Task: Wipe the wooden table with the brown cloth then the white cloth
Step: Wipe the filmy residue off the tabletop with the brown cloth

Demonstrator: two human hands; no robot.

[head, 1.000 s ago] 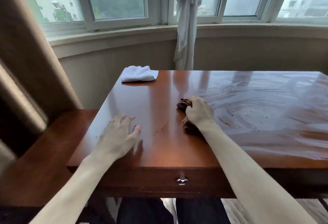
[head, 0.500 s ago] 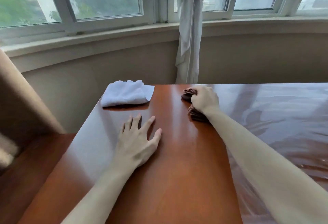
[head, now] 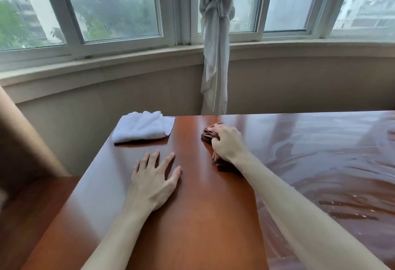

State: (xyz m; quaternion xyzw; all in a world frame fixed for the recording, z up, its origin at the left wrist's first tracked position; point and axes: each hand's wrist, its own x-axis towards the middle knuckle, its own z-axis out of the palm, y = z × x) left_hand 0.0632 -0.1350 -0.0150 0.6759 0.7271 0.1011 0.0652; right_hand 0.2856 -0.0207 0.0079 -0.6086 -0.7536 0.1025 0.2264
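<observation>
**Brown cloth at the far edge of the worktop**

I am watching from the head camera as the right hand (head: 227,143) is pressing the brown cloth (head: 210,134) down on the wooden worktop (head: 192,216), close to its far edge. The fingers (head: 218,129) of that hand are curling over the crumpled cloth and gripping it; part of the cloth is showing ahead of the knuckles and part under the wrist. The left hand (head: 152,175) is lying flat on the worktop, nearer to me, its fingers straight and spread, holding nothing. The white cloth (head: 143,126) is sitting folded at the far left corner of the worktop, well apart from the brown cloth and just beyond the left hand. To the right of the right arm the surface is showing wet, streaky swirls, while the strip between the two arms is looking even and glossy. Behind the worktop a knotted curtain (head: 215,56) is hanging in front of the window (head: 119,7).
</observation>
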